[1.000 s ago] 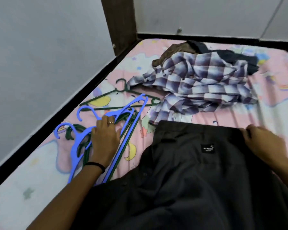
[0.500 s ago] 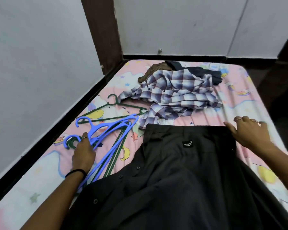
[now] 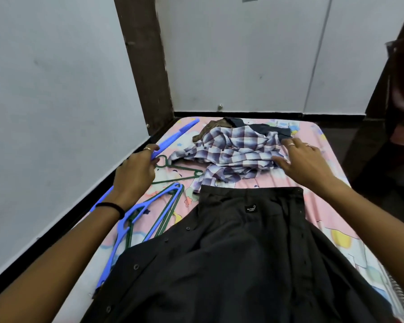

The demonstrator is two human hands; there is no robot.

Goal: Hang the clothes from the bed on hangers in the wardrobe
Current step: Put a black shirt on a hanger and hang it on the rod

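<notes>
left hand (image 3: 135, 171) grips a blue hanger (image 3: 173, 138), lifted over the bed (image 3: 324, 215) left edge. spare hangers (image 3: 149, 220) lie beside the black shirt (image 3: 243, 252), near edge. right hand (image 3: 306, 162), fingers spread, on the plaid shirt (image 3: 233, 155) at the far end.

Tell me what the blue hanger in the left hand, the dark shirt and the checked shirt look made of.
Blue hanger: looks like moulded plastic, one even bright colour, rigid and flat. Dark shirt: seemingly a thin woven cloth, matt, with soft creases, buttons and a sewn label. Checked shirt: soft woven fabric, possibly cotton, rumpled into folds.
</notes>
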